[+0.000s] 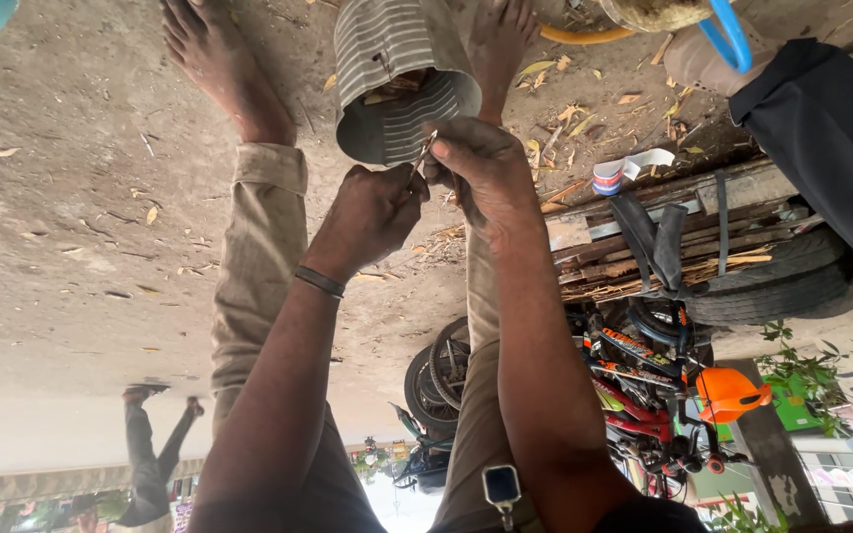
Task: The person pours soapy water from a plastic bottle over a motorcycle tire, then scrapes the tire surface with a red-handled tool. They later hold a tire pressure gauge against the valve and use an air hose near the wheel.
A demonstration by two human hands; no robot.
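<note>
Small piece [425, 150]: a thin, pale sliver pinched between both hands, held in the air just in front of the striped bucket; too small to tell what it is.
Left hand [367, 212]: closed into a loose fist, fingertips nipping the lower end of the piece; a dark band [320, 281] sits on the wrist.
Right hand [481, 168]: fingers curled shut around the upper end, touching the left hand's fingertips.
Striped bucket [397, 74]: grey with pale stripes, open mouth turned toward the hands, standing on the dirt between two bare feet.
Bare foot [219, 59]: planted on the dusty ground, khaki trouser leg [259, 257] running back from it.
Ground [71, 197]: dry earth scattered with yellow leaves.
Beyond: stacked planks and a tyre [772, 281], red bicycles [644, 395] well apart from the hands, another person's legs [150, 444] far off.
</note>
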